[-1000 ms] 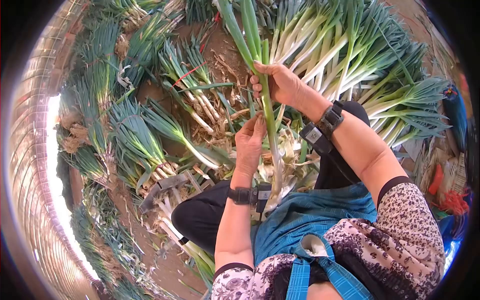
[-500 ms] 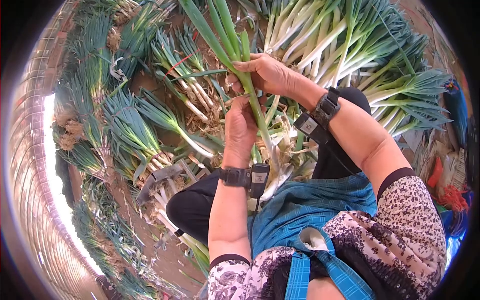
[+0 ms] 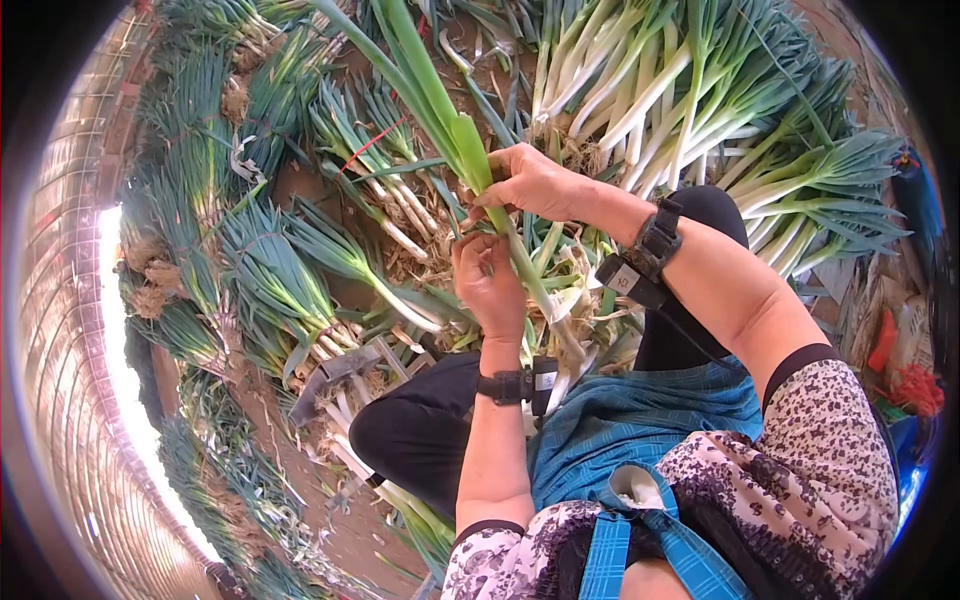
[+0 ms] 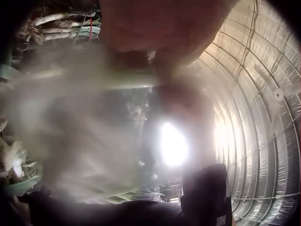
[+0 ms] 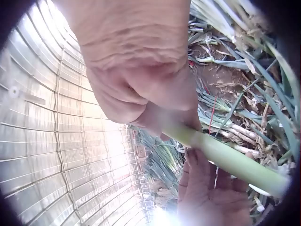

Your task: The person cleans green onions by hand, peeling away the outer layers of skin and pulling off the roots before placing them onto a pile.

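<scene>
A long green onion (image 3: pixel 525 262) slants across the lap in the head view, leaves up and left, root end low by the apron. The right hand (image 3: pixel 540 185) grips it just below where the leaves split. Just below, the left hand (image 3: pixel 490 285) pinches at the stalk's near side with thumb and fingertips. In the right wrist view the stalk (image 5: pixel 230 160) runs out of the right hand (image 5: pixel 141 89), with the left fingertips (image 5: pixel 195 157) touching its underside. The left wrist view is blurred; part of a hand (image 4: pixel 160 28) shows at its top.
Trimmed white-stalked onions (image 3: pixel 640 110) lie fanned at the upper right. Tied bundles (image 3: pixel 270 265) with roots cover the left side. A metal bracket (image 3: pixel 335 378) stands by the left knee. Loose peelings (image 3: pixel 600 310) lie between the legs. A ribbed plastic wall (image 3: pixel 75 330) curves at far left.
The onion has tilted, its leaf end swinging left. The right hand has moved slightly left and down along with it. The left hand rose with it, then dropped back a little.
</scene>
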{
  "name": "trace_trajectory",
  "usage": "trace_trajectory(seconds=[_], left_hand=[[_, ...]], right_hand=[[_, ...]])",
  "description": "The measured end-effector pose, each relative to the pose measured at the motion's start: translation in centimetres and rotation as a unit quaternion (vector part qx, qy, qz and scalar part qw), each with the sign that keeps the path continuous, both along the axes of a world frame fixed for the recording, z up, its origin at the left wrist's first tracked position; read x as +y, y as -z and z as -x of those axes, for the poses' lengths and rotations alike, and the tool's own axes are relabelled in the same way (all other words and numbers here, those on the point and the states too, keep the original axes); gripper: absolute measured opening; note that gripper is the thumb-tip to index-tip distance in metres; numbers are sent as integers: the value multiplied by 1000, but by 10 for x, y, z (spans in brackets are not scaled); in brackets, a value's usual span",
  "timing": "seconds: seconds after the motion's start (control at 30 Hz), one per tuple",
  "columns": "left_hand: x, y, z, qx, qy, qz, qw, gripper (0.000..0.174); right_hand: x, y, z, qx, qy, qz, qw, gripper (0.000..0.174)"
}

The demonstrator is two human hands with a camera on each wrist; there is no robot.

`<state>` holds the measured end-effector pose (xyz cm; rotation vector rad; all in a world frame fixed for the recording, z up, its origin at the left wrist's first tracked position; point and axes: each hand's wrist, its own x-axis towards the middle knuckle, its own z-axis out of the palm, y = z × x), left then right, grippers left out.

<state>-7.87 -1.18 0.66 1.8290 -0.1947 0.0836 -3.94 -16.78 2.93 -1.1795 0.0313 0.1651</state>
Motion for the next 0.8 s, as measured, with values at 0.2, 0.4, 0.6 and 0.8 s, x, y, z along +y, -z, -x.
trace_trajectory(seconds=[0.2,0.4,0.6,0.8], left_hand=[[-3,-2,-1,-316,51,-167,933,15],[38,11,40,-109,122,-144,976,8],[110,62,102,116,294,-322,892,14],[61,24,55,-36,137,-214,967,36]], right_hand=[[3,-4,-4,26,142,172,975,26],[-7,-2,-11,81,215,234,945,44],[-16,-14,-6,57,260,262,928,48],[-20,-5,-11,23,310,274,910,47]])
